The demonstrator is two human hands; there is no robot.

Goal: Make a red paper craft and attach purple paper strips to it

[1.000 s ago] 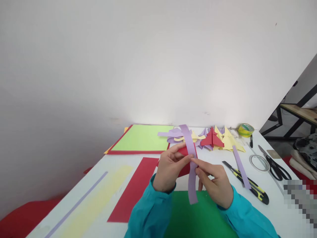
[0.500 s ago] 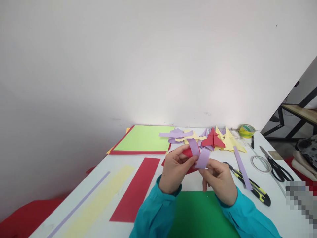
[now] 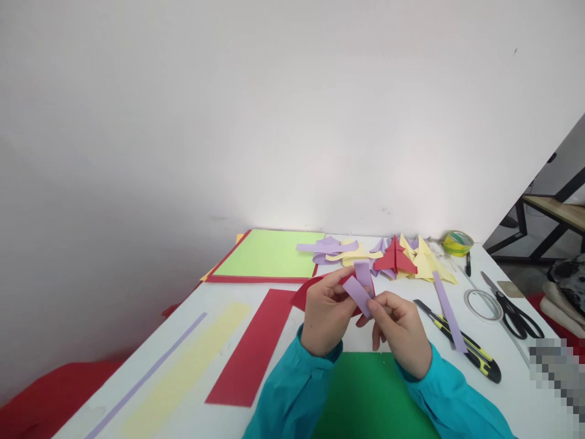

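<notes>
My left hand (image 3: 326, 311) is closed on a curved piece of red paper (image 3: 306, 291), which shows behind and to the left of its fingers. A purple paper strip (image 3: 357, 295) bends around the red paper, one part standing up and the other slanting across the front. The fingertips of my right hand (image 3: 400, 326) pinch the lower end of this strip. Both hands are close together above the far edge of a green sheet (image 3: 365, 390). Part of the red paper is hidden by my hands.
A red strip (image 3: 251, 347) lies to the left, light green paper (image 3: 269, 253) behind. Folded red paper (image 3: 395, 259) stands near the wall. On the right are a utility knife (image 3: 479, 360), scissors (image 3: 514, 314), yellow tape (image 3: 457, 242) and a white tape roll (image 3: 483, 305).
The purple strip's loose end has swung left and down across the front of the red paper. My right fingertips now pinch it closer to the left hand. The red paper has turned a little.
</notes>
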